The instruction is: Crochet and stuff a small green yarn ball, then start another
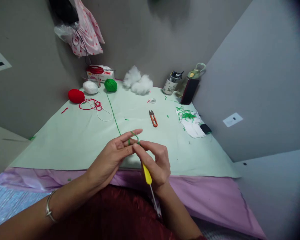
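Holds a crochet hook [147, 173] in the right hand [156, 163], closed in a pen-like grip around a smooth, flattened, bright yellow handle. Shows a slim silvery shaft at the near end of the handle, slanting down towards the lap below the hands. Carries green yarn [113, 111] on the left hand [115, 150], wrapped round one finger and strung over the outstretched index finger to the far end of the hook. Pinches the yarn there with the left thumb and a finger, directly against the right fingertips, so has both hands together over the near edge of the tabletop [72, 143]. Shows only a tiny bit of green at the meeting point, mostly covered by fingers and too small for telling stitches. Leads the strand, thin and evenly vivid green, almost straight away from the left hand to a plump, neatly wound green yarn ball [110, 85]. Beyond the left hand, also includes a red yarn ball [76, 96] and a white yarn ball [90, 87]; just beyond the right hand, orange-handled thread snips [153, 119], lying with blades pointing away
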A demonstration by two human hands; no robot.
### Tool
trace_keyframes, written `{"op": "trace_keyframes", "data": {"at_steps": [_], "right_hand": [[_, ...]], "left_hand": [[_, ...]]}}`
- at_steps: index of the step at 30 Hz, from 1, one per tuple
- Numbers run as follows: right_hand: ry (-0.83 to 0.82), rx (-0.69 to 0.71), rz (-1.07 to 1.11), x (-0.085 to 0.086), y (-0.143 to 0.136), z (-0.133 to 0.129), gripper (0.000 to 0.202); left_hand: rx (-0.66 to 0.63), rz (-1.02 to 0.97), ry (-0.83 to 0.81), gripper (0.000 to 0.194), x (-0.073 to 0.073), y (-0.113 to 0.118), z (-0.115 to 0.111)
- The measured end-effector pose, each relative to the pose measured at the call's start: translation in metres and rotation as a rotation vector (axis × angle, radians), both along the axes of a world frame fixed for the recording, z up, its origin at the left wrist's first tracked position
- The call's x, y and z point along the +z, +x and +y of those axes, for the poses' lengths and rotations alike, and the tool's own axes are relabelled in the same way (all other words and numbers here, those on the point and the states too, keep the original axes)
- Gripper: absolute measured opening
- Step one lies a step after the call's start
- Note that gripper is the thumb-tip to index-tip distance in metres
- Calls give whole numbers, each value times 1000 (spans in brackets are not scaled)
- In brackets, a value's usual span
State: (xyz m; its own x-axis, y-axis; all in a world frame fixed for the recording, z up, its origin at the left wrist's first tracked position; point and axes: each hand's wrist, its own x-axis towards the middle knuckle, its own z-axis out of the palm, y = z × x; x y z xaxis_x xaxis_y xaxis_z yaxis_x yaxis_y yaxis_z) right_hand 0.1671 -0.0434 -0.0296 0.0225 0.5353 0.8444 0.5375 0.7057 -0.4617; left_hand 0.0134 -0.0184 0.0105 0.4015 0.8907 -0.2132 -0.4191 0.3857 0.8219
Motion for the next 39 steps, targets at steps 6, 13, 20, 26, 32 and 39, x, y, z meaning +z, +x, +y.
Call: {"op": "trace_keyframes", "data": {"at_steps": [6,13,20,26,32,39], "right_hand": [[-315,272,566,14,9,6,19],[-461,341,627,10,7,8,14],[-547,505,808,13,12,11,19],[-478,446,645,15,16,5,20],[-257,284,209,22,18,-2,22],[-69,210,30,17,12,0,20]], "left_hand": [[-54,-33,-50,40,4,-3,6],[-123,169,234,44,-1,-6,3],[-56,216,266,41,2,-9,5],[-33,321,337,42,3,-12,4],[50,506,530,38,4,-10,3],[92,601,674,33,1,-5,5]]}}
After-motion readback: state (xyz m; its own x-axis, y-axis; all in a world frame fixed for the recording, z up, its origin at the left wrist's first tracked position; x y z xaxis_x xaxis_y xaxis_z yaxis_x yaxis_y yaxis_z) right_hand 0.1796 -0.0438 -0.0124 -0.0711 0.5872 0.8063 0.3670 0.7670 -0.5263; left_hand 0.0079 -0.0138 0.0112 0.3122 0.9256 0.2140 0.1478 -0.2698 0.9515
